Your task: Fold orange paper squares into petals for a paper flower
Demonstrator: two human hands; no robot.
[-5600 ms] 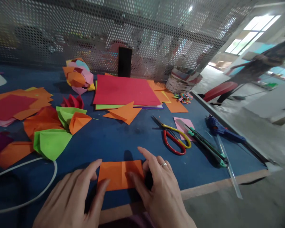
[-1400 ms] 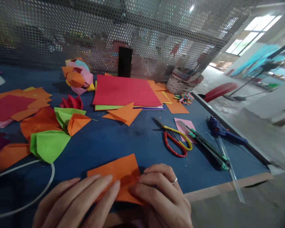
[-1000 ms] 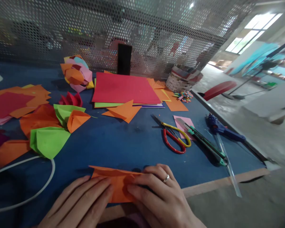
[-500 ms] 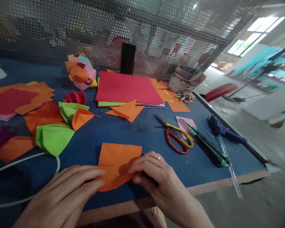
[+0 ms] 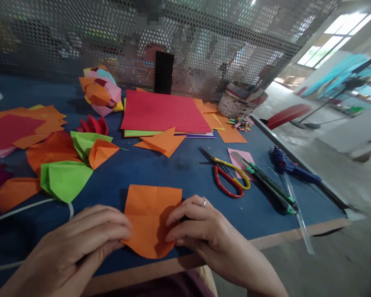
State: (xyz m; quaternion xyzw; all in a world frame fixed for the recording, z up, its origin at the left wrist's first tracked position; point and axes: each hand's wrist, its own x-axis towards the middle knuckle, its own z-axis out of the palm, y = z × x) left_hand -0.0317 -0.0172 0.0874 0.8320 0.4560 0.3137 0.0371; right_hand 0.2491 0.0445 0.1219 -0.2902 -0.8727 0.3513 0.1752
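Note:
A creased square of orange paper (image 5: 153, 206) lies near the table's front edge, its near edge curved upward. My left hand (image 5: 80, 239) pinches the paper's lower left corner between thumb and fingers. On the other side, my right hand (image 5: 200, 229), with a ring on one finger, grips the lower right edge. Left of the paper are folded green paper (image 5: 66, 179) and orange paper shapes (image 5: 102, 152). Scissors with red and yellow handles (image 5: 228, 175) rest to the right, beside a green utility knife (image 5: 266, 185) lying partly over a pink paper piece (image 5: 241, 159).
A blue glue gun (image 5: 292, 167) with a clear glue stick lies at the right edge. Behind are a stack of red sheets (image 5: 167, 111), a multicoloured paper ball (image 5: 102, 90), a woven basket (image 5: 239, 101) and a perforated metal screen (image 5: 198, 45). A white cable (image 5: 21, 210) curves at left.
My fingers have shifted to both lower corners of the orange paper. Its near edge, slanted before, now bows into a rounded curve, and the sheet sits squarer to me.

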